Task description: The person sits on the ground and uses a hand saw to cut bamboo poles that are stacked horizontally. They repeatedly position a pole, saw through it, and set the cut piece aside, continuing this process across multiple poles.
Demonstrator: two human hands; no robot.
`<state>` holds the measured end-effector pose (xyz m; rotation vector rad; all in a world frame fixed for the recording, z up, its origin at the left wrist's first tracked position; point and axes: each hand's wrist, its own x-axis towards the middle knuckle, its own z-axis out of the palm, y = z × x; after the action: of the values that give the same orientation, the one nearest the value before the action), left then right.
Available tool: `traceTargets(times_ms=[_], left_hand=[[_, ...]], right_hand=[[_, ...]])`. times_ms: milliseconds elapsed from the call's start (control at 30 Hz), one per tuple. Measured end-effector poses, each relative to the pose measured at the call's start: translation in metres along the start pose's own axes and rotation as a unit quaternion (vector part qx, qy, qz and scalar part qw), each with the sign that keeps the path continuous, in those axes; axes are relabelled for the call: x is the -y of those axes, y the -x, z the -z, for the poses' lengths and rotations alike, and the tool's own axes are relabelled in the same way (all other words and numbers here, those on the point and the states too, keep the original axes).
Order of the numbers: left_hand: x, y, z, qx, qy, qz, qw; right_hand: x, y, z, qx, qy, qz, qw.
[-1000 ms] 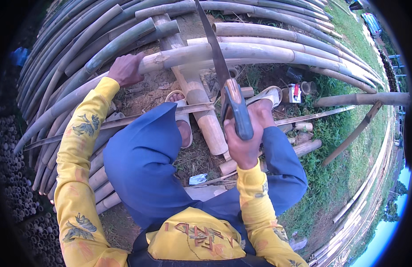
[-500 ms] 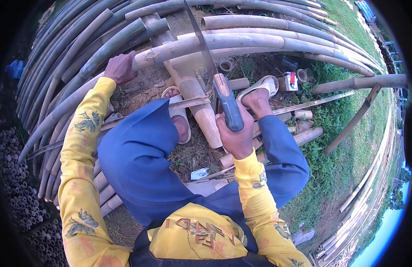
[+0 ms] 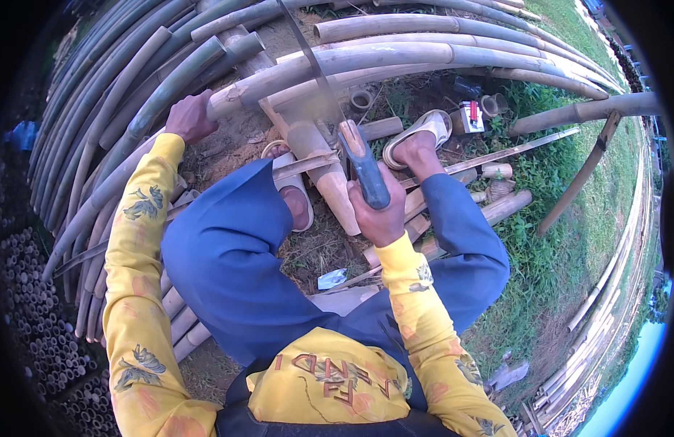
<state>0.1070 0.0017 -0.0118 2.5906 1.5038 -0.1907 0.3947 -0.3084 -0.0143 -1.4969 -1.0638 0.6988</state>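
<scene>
While the long bamboo pole (image 3: 402,54) runs crosswise in front of the person, the blade of a handsaw (image 3: 368,177) lies over it; how deep the teeth have entered, I cannot tell. The right hand (image 3: 381,216) is wrapped firmly around the dark handle of this saw. The left hand (image 3: 191,119) is clasped around the same pole, to the left of the blade, although its lower fingers are hidden. Below the pole, a thick bamboo log (image 3: 330,186) points toward the person, between two feet in pale sandals (image 3: 440,128). Blue trousers (image 3: 224,244) cover the bent legs, and near them a small packet (image 3: 332,280) lies on the ground. Farther left are many stacked bamboo poles (image 3: 89,109), and at the right grows green grass (image 3: 552,291).
</scene>
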Motion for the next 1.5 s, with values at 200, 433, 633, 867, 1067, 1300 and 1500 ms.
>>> traceTargets(times_ms=[200,433,633,867,1067,1300,1500], left_hand=[[0.006,0.003,0.007,-0.021,0.002,-0.005,1.000],[0.006,-0.003,-0.013,-0.007,0.004,0.005,1.000],[0.011,0.005,-0.008,-0.003,0.033,-0.001,0.999],[0.005,-0.006,-0.011,-0.007,0.035,-0.018,0.999],[0.014,0.006,-0.017,-0.011,0.047,-0.009,0.999],[0.005,-0.009,-0.016,0.004,0.064,-0.020,0.998],[0.016,0.008,-0.021,-0.021,0.067,-0.004,0.998]], right_hand=[[0.033,0.127,0.057,0.012,0.111,-0.035,0.993],[-0.023,-0.006,-0.001,0.024,0.015,0.010,1.000],[0.010,0.137,0.066,0.016,0.122,-0.003,0.992],[-0.029,-0.023,-0.011,0.030,-0.015,-0.010,0.999],[0.014,0.138,0.052,0.015,0.124,-0.058,0.991],[-0.050,-0.049,-0.014,0.024,0.001,0.028,0.999],[-0.023,0.086,0.033,0.027,0.065,-0.073,0.995]])
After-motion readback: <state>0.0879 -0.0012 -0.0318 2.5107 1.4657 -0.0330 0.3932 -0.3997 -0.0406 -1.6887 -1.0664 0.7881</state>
